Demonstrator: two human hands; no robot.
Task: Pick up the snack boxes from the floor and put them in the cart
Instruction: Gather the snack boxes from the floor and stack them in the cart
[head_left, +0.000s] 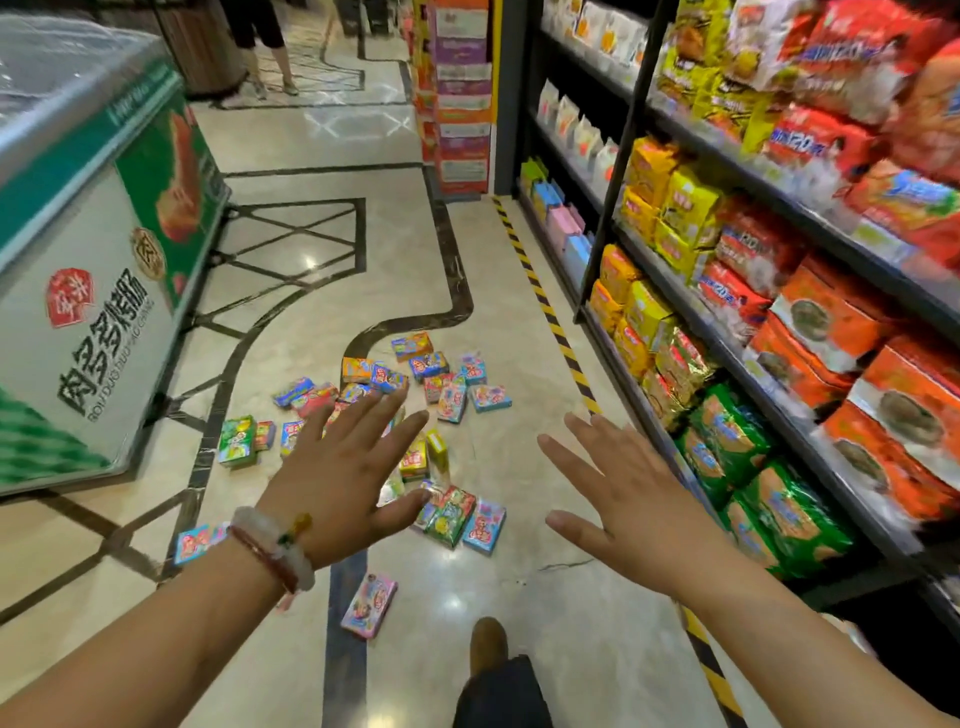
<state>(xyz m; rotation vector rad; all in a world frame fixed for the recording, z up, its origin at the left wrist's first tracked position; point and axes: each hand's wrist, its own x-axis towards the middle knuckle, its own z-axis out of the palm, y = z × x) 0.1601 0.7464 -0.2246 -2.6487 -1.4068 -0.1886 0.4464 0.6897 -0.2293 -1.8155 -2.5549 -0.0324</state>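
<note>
My left hand is stretched out ahead of me with the fingers straight and spread, palm down, grasping nothing; bracelets sit round its wrist. My right hand is out the same way, fingers spread and released, with nothing in it. Both hang in the air above the floor, apart from each other.

The snack boxes lie scattered on the pale tiled floor in front of me, most in a loose heap partly hidden behind my left hand. A pink box lies alone closer to me, just beyond my shoe, and another box shows beside my left wrist. A green box lies at the heap's left edge, near the chest freezer that stands on my left.

On my right runs a dark shelf unit packed with bagged snacks, with a yellow-and-black striped line on the floor along its foot. Further off I see another person's legs.
</note>
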